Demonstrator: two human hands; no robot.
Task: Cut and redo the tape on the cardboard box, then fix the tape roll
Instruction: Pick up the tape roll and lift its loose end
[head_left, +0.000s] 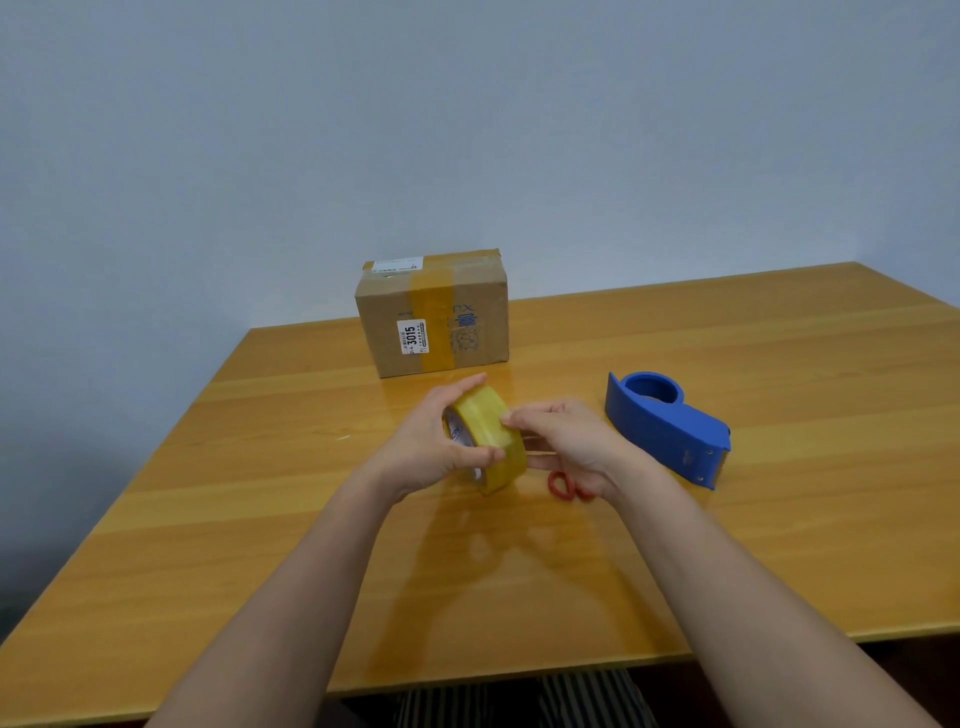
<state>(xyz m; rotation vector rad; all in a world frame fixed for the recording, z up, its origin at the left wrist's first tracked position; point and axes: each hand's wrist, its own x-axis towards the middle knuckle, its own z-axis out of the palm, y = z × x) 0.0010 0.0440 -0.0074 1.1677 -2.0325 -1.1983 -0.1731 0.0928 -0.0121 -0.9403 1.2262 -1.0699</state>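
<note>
I am holding the tape roll (483, 439) above the table (779, 545), out of the blue dispenser (670, 426) lying to its right. My left hand (436, 441) is gripping its rim; my right hand (566, 441) is pinching at its outer face, likely seeking the end. The box (434, 312) is sitting taped at the far side, so fixing the roll appears to be what is left. Red scissors (563, 486) are lying under my right hand.

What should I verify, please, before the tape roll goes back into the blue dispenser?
1. Tape roll held firmly by left hand: ok.
2. Right hand fingertips on the roll's outer wrap, at the loose end: cannot tell.
3. Blue dispenser hub empty and within reach: ok.
4. Red scissors out of the way: not ok, under the right hand.
5. Cardboard box taped shut: ok.
</note>
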